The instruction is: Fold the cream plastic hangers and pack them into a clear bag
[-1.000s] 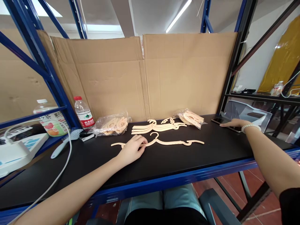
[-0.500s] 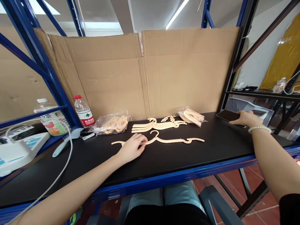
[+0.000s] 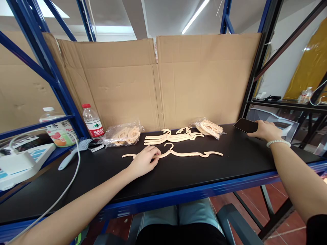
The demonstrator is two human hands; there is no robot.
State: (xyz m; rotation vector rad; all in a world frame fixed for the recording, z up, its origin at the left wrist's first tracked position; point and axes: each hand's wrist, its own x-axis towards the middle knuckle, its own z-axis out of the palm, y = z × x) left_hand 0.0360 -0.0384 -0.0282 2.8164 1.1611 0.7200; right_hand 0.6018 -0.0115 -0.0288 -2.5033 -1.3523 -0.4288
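Head view: cream folding hanger (image 3: 185, 154), opened out on black tabletop (image 3: 194, 177), one arm pinched by the left hand's (image 3: 146, 161) thumb and fingertips; hanger stack (image 3: 176, 138) just behind it. Right hand (image 3: 267, 131), well right of the hanger: smartphone (image 3: 245, 125), flat a second ago, now raised between thumb and fingers, apparently leaving the left alone to tend the hanger.

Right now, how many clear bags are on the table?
2: the left bag, beside the red-capped bottle; the right bag, between the hanger stack and the phone.
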